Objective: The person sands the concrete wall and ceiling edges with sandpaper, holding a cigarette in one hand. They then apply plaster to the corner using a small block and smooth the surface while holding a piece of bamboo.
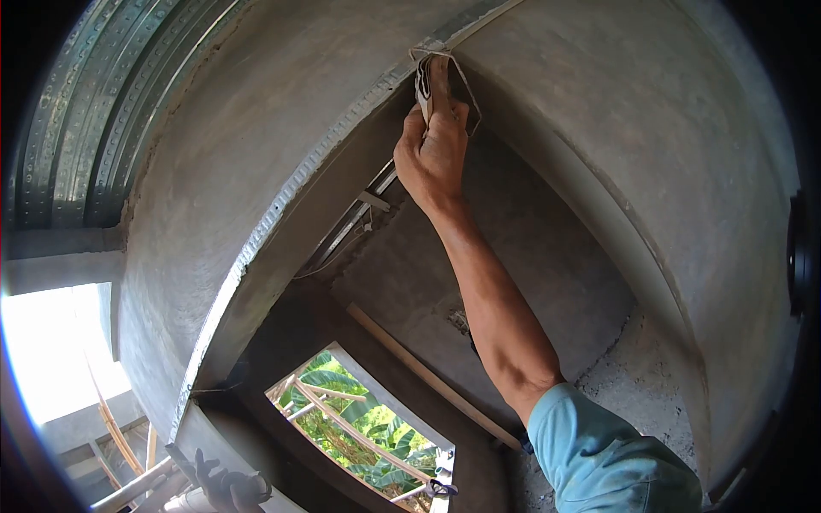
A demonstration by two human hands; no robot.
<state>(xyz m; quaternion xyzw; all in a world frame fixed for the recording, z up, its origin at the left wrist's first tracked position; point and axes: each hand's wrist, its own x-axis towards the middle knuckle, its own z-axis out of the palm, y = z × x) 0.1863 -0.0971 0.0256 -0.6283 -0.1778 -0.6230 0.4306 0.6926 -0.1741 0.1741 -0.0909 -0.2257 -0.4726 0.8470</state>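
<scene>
My right hand is raised at the top centre, its fingers closed round a folded, pale-edged sheet with a brown strip beside it. The held bundle meets the top of the plastered opening, where a metal corner bead runs along the edge. A thin string loops round near my fingers. Low on the left, a dark shape that looks like my left hand is beside a pale pipe; its fingers are too dim to make out clearly.
Ribbed metal decking is at the upper left. Grey plastered wall curves round the opening. Beyond it are a window with leaves and poles outside, and a long wooden strip. Bright daylight enters at the left.
</scene>
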